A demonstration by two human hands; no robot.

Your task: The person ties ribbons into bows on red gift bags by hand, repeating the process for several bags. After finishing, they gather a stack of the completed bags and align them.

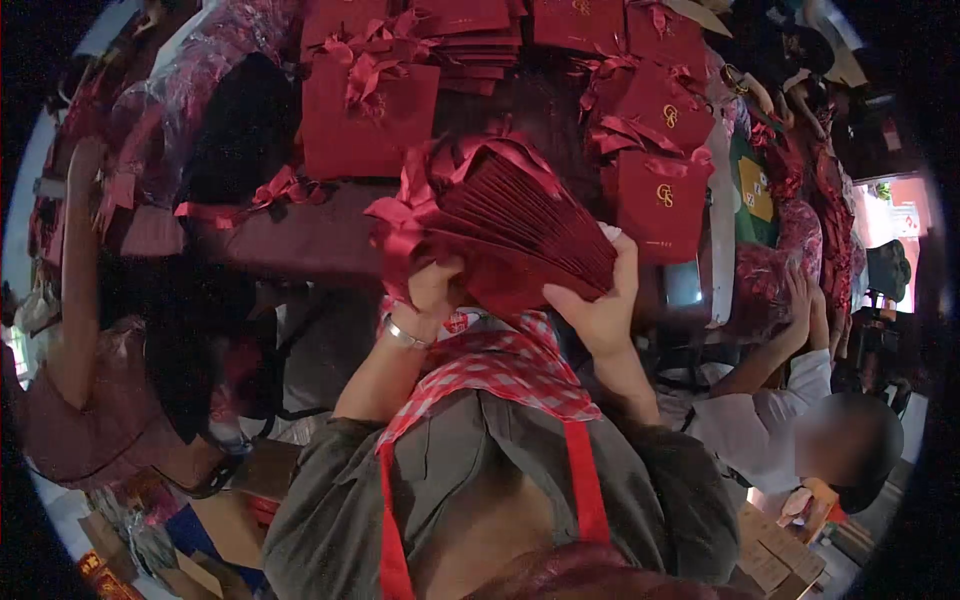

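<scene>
A thick stack of dark red paper gift bags [520, 225] is held up in front of my chest, its edges fanned out. Satin ribbons [405, 215] hang from the stack's left side. My left hand [435, 288], with a metal bracelet at the wrist, is closed round the left end by the ribbons; part of its fingers is hidden. On the right end, my right hand [603, 300] grips the stack, thumb in front and fingers up along the side. A fingertip there has a whitish cover.
More red gift bags [370, 115] with ribbons lie in piles across the table [290, 235]. Gold-lettered bags [660, 205] lie to the right. One co-worker [780, 410] is at the right, and another person's arm [85, 270] at the left. Cardboard boxes [225, 515] stand behind me.
</scene>
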